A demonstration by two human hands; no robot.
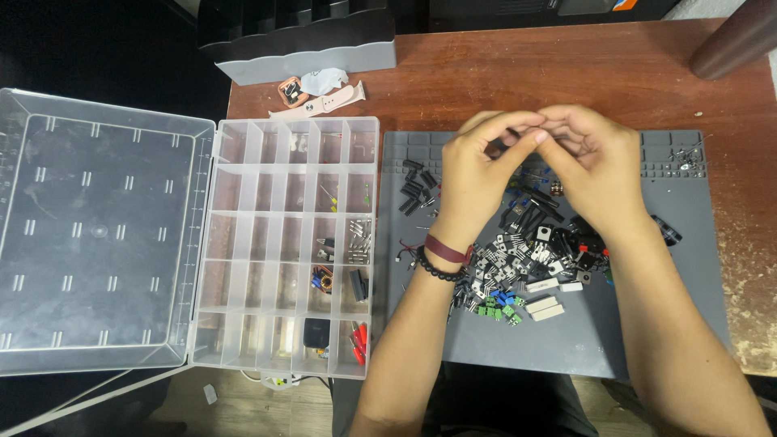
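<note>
Black part (513, 139) between pinching fingers (530, 129)

parts pile (526, 259) on mat (680, 267), organizer box (287, 243) left

— How many hands over the mat?

— 2 hands, 1 left hand (473, 174) and 1 right hand (595, 166), above 1 grey work mat (664, 324). The left wrist carries 2 bands: 1 maroon band (447, 249) and 1 black bead bracelet (437, 267).

— And the containers?

— 1 clear compartment box (283, 243) with 1 open lid (97, 235). Behind it, 1 grey drawer cabinet (303, 40) and 1 pink smartwatch (312, 95).

— The loose parts?

— 1 heap of small components (518, 259), too many and too small to count. Among them, 2 white rectangular blocks (542, 307) side by side, and about 4 green terminal blocks (498, 309). In the box, about 3 red parts (358, 340) share 1 compartment.
</note>
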